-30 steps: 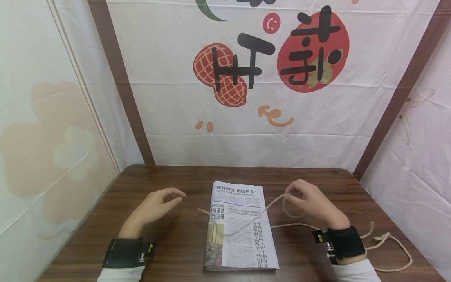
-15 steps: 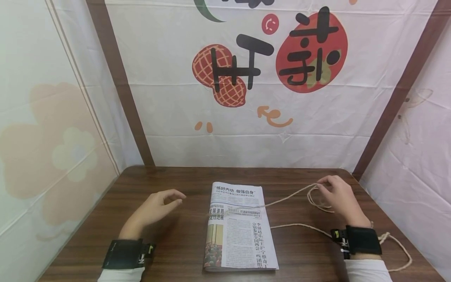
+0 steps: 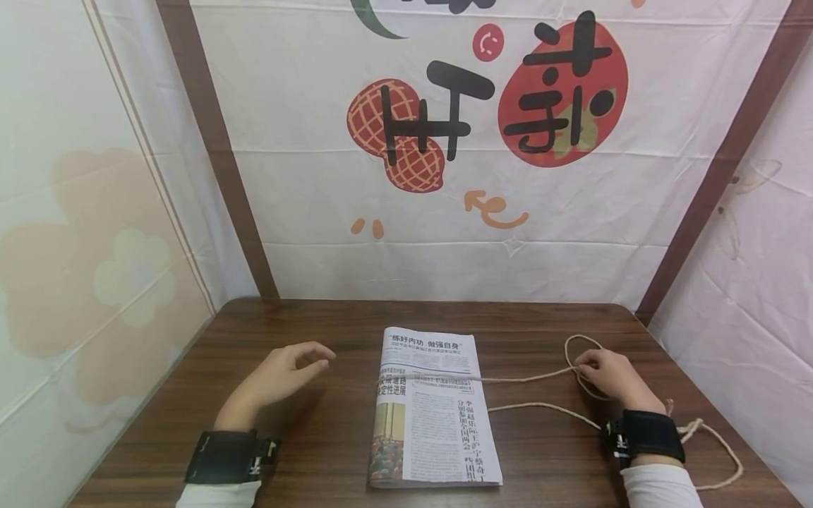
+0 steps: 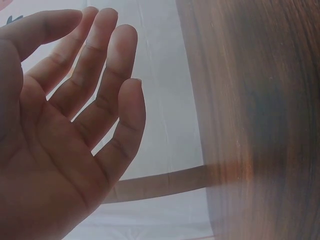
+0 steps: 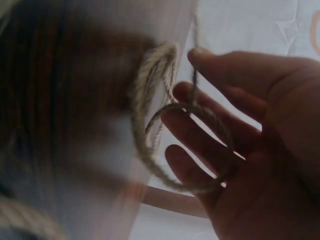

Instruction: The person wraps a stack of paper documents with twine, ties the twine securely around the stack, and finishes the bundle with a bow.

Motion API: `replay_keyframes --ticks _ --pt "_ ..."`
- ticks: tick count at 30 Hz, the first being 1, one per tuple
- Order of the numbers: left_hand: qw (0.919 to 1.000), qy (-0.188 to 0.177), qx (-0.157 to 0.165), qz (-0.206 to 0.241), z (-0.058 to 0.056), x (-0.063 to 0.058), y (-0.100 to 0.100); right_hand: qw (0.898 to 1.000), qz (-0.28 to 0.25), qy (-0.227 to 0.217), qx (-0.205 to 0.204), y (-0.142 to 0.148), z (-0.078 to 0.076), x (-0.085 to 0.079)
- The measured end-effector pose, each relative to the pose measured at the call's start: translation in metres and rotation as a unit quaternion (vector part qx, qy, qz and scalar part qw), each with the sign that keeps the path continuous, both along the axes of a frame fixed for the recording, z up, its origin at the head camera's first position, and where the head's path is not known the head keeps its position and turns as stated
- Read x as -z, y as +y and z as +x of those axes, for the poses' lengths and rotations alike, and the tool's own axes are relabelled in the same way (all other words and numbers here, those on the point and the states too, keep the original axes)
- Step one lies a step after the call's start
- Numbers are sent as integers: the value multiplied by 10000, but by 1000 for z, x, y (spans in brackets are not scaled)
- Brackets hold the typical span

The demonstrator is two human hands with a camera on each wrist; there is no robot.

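Note:
A folded newspaper (image 3: 444, 437) lies on the wooden table between my hands. Across its upper part runs a strand of twine (image 3: 527, 379), stretching rightward to my right hand (image 3: 610, 377). That hand pinches the twine between thumb and fingertips; a loop hangs beside the other fingers in the right wrist view. A second twine length (image 3: 540, 405) comes out at the newspaper's right edge and passes to the right wrist. My left hand (image 3: 286, 374) is held left of the newspaper, fingers loosely bent. In the left wrist view its palm (image 4: 55, 155) faces the camera, holding nothing.
More twine with a knot (image 3: 696, 425) curves over the table at the right, past the right wrist. The wooden table (image 3: 317, 317) ends at the back against a printed white cloth (image 3: 305, 268). Cloth walls also stand to the left and right.
My right hand has moved right, then down and slightly toward me, drawing the twine with it. The strand, slack before, now runs straighter across the newspaper. My left hand has stayed put.

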State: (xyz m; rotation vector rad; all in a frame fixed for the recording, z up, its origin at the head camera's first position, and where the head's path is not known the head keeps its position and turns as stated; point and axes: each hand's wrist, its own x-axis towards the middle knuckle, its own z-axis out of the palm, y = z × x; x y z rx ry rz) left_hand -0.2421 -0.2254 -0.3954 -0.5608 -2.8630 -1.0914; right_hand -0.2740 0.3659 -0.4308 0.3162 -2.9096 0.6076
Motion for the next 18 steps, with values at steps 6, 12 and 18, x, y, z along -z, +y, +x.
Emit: replay_keyframes --ticks 6,12,18 --pt "10000 1 16 -49 0 -1 2 9995 -232 -171 -97 2 3 -3" --pt "10000 41 51 -49 0 -2 3 9982 -600 -27 -55 4 9 -15" --pt "10000 35 79 -33 0 -1 3 9979 -621 -146 134 11 17 -26"
